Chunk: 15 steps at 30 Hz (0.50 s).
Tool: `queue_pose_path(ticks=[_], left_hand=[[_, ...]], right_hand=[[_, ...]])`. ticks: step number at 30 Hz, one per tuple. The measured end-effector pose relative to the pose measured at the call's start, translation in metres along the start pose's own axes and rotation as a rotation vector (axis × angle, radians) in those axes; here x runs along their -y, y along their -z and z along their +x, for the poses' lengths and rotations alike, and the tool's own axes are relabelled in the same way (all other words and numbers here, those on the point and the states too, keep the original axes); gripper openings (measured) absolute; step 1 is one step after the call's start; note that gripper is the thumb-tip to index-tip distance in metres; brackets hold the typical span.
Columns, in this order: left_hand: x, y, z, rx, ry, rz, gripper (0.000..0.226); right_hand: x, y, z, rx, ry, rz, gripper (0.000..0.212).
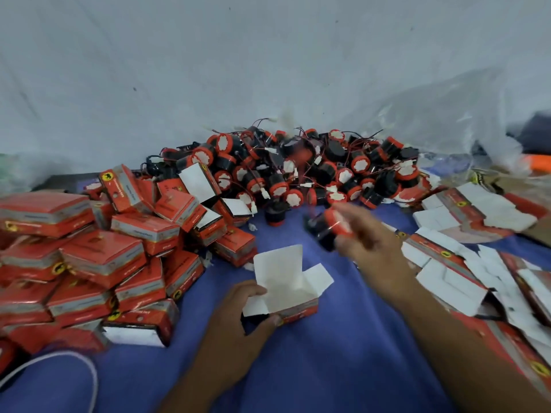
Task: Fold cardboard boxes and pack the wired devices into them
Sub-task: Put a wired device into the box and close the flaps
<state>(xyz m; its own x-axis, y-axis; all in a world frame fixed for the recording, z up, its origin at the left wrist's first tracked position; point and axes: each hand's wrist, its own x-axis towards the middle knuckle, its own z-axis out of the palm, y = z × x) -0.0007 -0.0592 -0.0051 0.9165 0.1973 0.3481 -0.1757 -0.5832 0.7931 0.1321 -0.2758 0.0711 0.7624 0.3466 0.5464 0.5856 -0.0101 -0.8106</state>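
Note:
My left hand [241,317] grips a small red cardboard box [293,296] near the middle of the blue cloth, its white flaps standing open upward. Above and to the right of it, my right hand [369,236], blurred by motion, holds a black and red round wired device [326,229]. Behind lies a big heap of the same devices [298,165] with red and black wires and white connectors.
Several closed red boxes [98,257] are piled at the left. Flat unfolded box blanks [465,263] lie spread at the right. A clear plastic bag [447,120] rises behind the heap at the right. A blue cloth [328,353] covers the work surface.

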Motion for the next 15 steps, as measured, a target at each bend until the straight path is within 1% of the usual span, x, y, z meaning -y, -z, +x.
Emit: queue_pose_path(ticks=[1, 3, 5, 7, 10, 12, 15], left_hand=[[-0.001, -0.001, -0.001, 0.012, 0.013, -0.011, 0.04], [-0.001, -0.001, -0.001, -0.018, 0.023, -0.022, 0.043], [0.0, -0.001, 0.0, -0.052, 0.065, -0.068, 0.043], [0.001, 0.002, 0.002, -0.004, 0.08, -0.103, 0.044], [-0.003, 0.002, 0.001, 0.026, 0.026, -0.082, 0.039], [-0.001, 0.001, 0.0, 0.007, -0.011, -0.048, 0.037], [0.0, 0.0, 0.001, 0.017, -0.099, 0.001, 0.026]], right_hand=[[0.003, -0.006, -0.01, 0.106, 0.093, -0.095, 0.049], [0.0, -0.017, -0.023, 0.257, 0.219, -0.314, 0.054], [-0.002, -0.021, -0.026, 0.33, 0.274, -0.511, 0.054], [-0.003, -0.018, -0.027, 0.32, 0.361, -0.616, 0.05], [-0.012, -0.017, -0.031, 0.309, 0.454, -0.682, 0.04], [-0.016, -0.021, -0.033, 0.294, 0.466, -0.693, 0.03], [-0.02, -0.03, -0.037, 0.316, 0.45, -0.702, 0.017]])
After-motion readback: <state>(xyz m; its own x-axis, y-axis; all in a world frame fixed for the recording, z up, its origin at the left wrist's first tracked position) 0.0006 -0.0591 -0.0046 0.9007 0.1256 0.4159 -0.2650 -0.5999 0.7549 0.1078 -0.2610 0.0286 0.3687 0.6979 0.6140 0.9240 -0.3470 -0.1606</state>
